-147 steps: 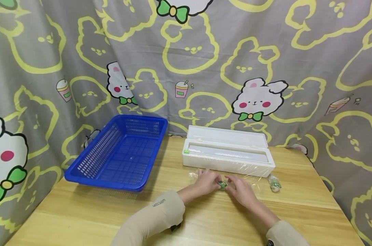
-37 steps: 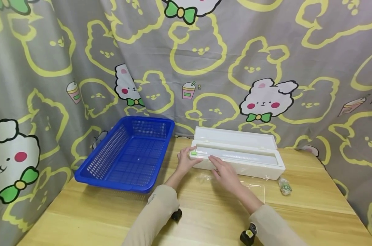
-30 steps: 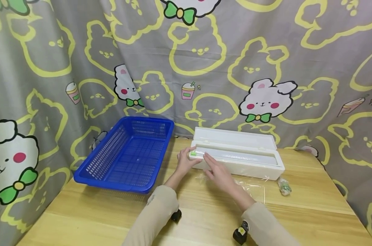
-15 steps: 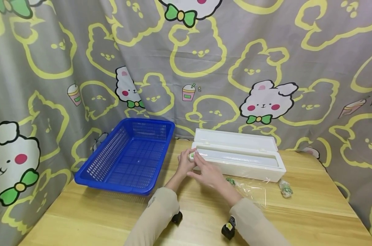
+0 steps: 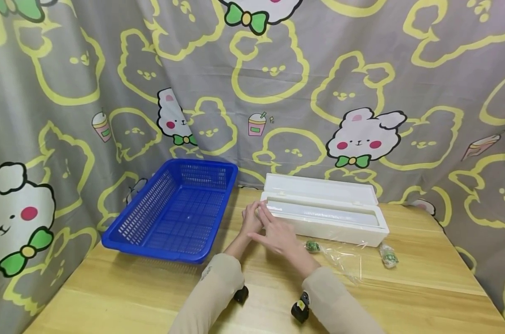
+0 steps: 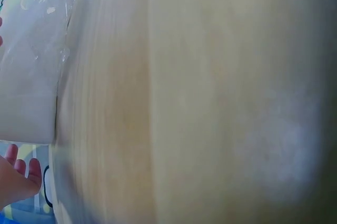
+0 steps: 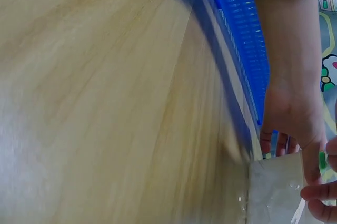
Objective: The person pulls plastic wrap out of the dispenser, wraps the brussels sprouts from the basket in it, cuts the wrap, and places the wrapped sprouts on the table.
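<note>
In the head view a long white cling film dispenser (image 5: pixel 327 229) stands at the back of the table with its lid raised and a roll inside. My left hand (image 5: pixel 251 221) grips its left end, thumb along the front edge in the right wrist view. Over the same corner lies my right hand (image 5: pixel 279 235), fingers stretched out, fingertips close to the left hand's; the green slider there is hidden. Just right of my right wrist a green lump (image 5: pixel 312 246) sits on a loose sheet of clear film (image 5: pixel 346 264). Another lump (image 5: pixel 388 256), green and white and film-wrapped, rests beyond the dispenser's right end.
A blue plastic basket (image 5: pixel 189 222) with slotted sides stands left of my hands on the wooden table (image 5: pixel 123 297). Behind the table hangs a grey patterned curtain (image 5: pixel 277 51). The dispenser's raised lid (image 5: pixel 319 188) leans back toward it.
My right hand has slid left along the dispenser's front to its left end, uncovering the green lump and the film. Some seconds ago both hands were at the green lump; my left hand has since moved to the dispenser.
</note>
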A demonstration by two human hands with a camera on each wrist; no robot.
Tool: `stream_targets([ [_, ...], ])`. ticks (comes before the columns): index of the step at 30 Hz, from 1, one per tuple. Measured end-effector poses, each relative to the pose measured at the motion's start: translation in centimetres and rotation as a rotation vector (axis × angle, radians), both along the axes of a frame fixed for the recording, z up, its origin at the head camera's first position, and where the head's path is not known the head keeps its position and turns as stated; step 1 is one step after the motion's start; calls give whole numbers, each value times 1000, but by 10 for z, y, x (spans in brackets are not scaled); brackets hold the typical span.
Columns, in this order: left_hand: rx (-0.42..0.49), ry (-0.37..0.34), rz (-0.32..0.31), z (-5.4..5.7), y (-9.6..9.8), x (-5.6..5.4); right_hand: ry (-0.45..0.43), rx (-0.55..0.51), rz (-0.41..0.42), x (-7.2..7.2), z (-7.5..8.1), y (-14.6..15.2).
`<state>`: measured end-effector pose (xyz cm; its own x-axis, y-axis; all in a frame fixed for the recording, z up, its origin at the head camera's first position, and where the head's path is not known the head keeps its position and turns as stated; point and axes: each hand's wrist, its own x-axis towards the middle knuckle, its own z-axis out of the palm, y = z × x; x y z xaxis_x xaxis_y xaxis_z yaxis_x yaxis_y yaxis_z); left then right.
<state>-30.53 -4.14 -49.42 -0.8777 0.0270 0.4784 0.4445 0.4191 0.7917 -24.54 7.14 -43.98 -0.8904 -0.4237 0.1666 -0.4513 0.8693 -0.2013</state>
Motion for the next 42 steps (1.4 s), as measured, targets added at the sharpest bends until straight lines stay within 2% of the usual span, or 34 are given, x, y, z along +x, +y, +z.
stream_targets([
  [2,-29,-43,18,5,2,4,14,32,-19,1,-1,-1],
  [7,-87,-260,107,18,3,10,74,93,-71,3,-1,-1],
  [10,-86,-325,136,23,2,11,86,124,-91,4,0,-1],
  [17,-115,-330,155,25,6,13,85,158,-115,4,2,8],
  [21,-117,-330,134,24,6,12,111,182,-133,6,2,17],
  [26,-99,-322,121,22,3,11,117,154,-142,9,1,37],
  [36,-75,-334,120,22,-2,10,54,144,-229,27,4,116],
  [42,-77,-333,116,23,0,10,82,205,-301,39,8,170],
])
